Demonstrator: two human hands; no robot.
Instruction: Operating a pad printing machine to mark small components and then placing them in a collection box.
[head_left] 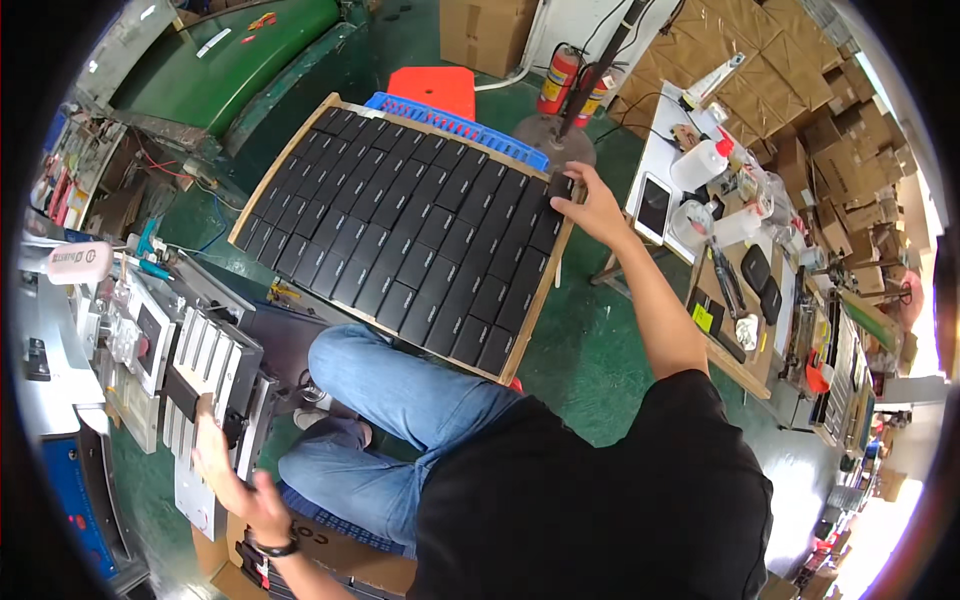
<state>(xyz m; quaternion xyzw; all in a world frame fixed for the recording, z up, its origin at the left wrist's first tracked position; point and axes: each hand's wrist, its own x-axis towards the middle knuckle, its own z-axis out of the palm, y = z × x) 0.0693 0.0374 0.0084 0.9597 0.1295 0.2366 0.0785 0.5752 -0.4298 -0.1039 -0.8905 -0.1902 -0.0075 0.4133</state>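
A wooden board (pixel 530 345) in front of me is covered with rows of flat black rectangular cases (pixel 400 215). At its far right corner my right hand (pixel 598 208) pinches one small black case (pixel 562 186) between thumb and fingers. My left hand (pixel 235 482) is stretched out at the lower left, thumb apart. Its fingertips reach the edge of a dark rectangular piece (pixel 182 392), which lies on a machine fixture with pale metal bars (pixel 207 350). Whether the fingertips press on that piece or only rest beside it, I cannot tell.
A blue plastic crate (pixel 480 130) and a red stool (pixel 432 90) stand beyond the board. To the right, a workbench (pixel 735 365) carries a phone (pixel 655 207) and bottles. An open cardboard box (pixel 375 570) sits below my legs. Fire extinguishers (pixel 558 80) stand at the back.
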